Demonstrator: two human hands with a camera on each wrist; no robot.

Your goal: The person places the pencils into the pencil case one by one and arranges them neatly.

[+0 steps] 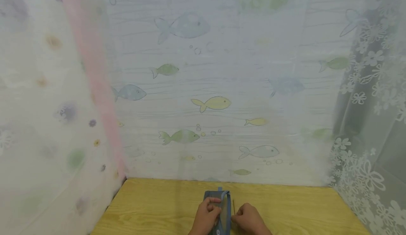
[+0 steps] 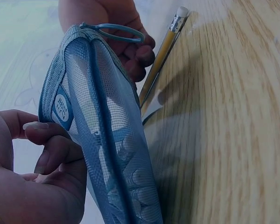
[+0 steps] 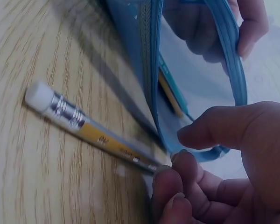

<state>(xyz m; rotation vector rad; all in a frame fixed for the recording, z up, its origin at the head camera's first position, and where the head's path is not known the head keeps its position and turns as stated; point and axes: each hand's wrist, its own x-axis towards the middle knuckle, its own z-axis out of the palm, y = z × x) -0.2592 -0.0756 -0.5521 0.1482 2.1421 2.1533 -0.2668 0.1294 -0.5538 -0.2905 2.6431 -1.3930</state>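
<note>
A blue mesh pencil case [image 1: 226,210] with its zip open stands on edge on the wooden table. My left hand [image 1: 207,215] grips its left side, fingers curled at the band beside a small oval label [image 2: 62,108]. My right hand [image 1: 248,219] is at the case's right edge; its thumb and index fingertip close on the blue rim [image 3: 235,84]. Under its fingertips runs a yellow pencil [image 3: 105,137] with a white eraser, lying on the table beside the case. Inside the case show a teal pencil [image 3: 175,86] and a yellow one.
A looped zip pull [image 2: 119,31] sticks out from the end of the case. The wooden table [image 1: 158,203] meets a fish-print curtain [image 1: 215,139] at the back. More printed sheeting hangs at the left and right sides.
</note>
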